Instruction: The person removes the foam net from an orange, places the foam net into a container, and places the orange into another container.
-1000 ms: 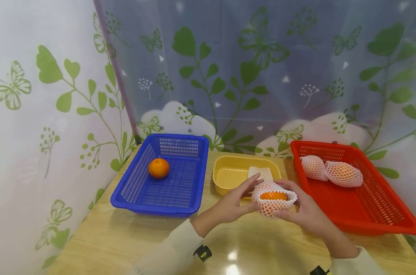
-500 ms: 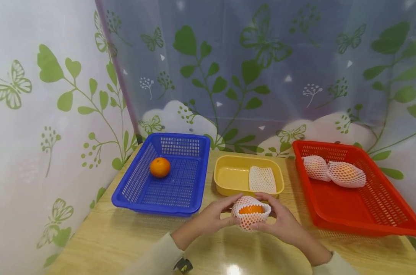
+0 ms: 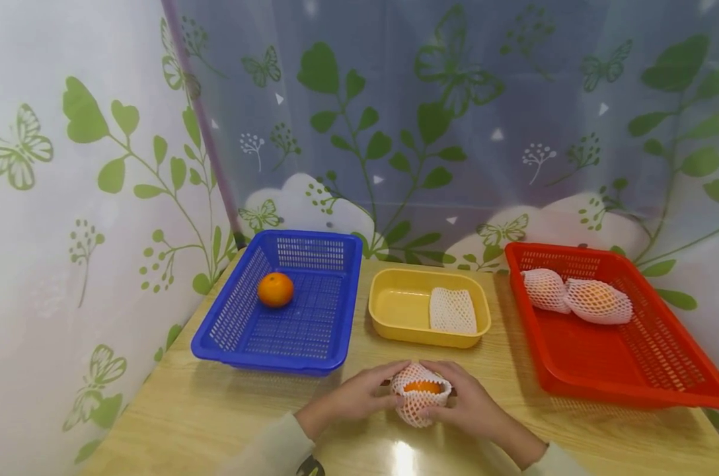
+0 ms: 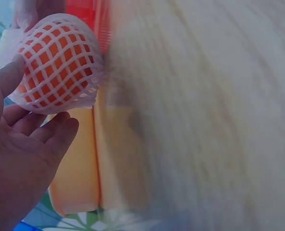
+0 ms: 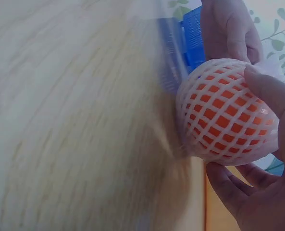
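Note:
Between my two hands is an orange (image 3: pixel 422 387) in a white foam net sleeve (image 3: pixel 416 408); bare peel shows through the sleeve's opening on top. My left hand (image 3: pixel 359 395) grips it from the left side, thumb in front and fingers behind. From the right, my right hand (image 3: pixel 469 404) grips the same sleeved fruit with thumb and fingers. In the left wrist view the net (image 4: pixel 60 62) stretches tight over the orange. The right wrist view shows the right thumb (image 5: pixel 265 86) pressing on the net. Both hands are low over the front of the table, before the yellow basin.
A yellow basin (image 3: pixel 395 330) holds a flat white foam net (image 3: pixel 453 311). To the left, a blue basket (image 3: pixel 276 360) contains one bare orange (image 3: pixel 275 289). On the right, a red basket (image 3: pixel 597 357) contains two net-wrapped fruits (image 3: pixel 599 301). Patterned curtains (image 3: pixel 359 132) stand behind the wooden table (image 3: pixel 175 410).
Both hands have brought the sleeved orange left and toward the body, away from the yellow basin. The flat net in the basin, partly covered before, now shows fully.

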`<state>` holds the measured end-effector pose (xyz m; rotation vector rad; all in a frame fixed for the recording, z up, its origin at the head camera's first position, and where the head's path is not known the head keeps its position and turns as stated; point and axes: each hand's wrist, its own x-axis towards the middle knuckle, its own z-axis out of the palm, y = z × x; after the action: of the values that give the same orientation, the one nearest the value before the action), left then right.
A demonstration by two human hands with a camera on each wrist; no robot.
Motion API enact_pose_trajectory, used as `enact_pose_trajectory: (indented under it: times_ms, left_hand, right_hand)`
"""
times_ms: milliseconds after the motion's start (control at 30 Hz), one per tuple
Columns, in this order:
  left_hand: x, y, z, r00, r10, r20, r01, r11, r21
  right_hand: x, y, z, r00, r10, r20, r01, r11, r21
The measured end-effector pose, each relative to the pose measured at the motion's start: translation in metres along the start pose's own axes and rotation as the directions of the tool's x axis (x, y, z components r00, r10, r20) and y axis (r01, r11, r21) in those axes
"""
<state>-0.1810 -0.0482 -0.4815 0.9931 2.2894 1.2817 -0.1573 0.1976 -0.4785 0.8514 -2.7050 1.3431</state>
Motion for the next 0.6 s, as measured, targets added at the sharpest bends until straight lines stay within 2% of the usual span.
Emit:
enact_pose_trajectory:
  times_ms: [233,400,600]
  left_hand:
    - [0.0013,-0.0049,0.0022,0.999,-0.047,-0.016,0.046,0.997,-0.058]
    - [0.002,-0.007,0.0019,0.998,-0.06,-0.027,0.058,0.996,-0.067]
    - [0.0041,-0.0065,0.0018,0.996,-0.052,-0.068,0.042,0.988,-0.146]
  right_hand:
    - [0.001,0.0032,0.0043,0.996,0.069,0.05,-0.075,0.987,0.145]
    - [0.0015,0.0036,0.0048,0.994,0.105,0.04,-0.109,0.984,0.138]
    - [0.0019,0.0056,0.0062,0.993,0.119,0.024,-0.121,0.985,0.125]
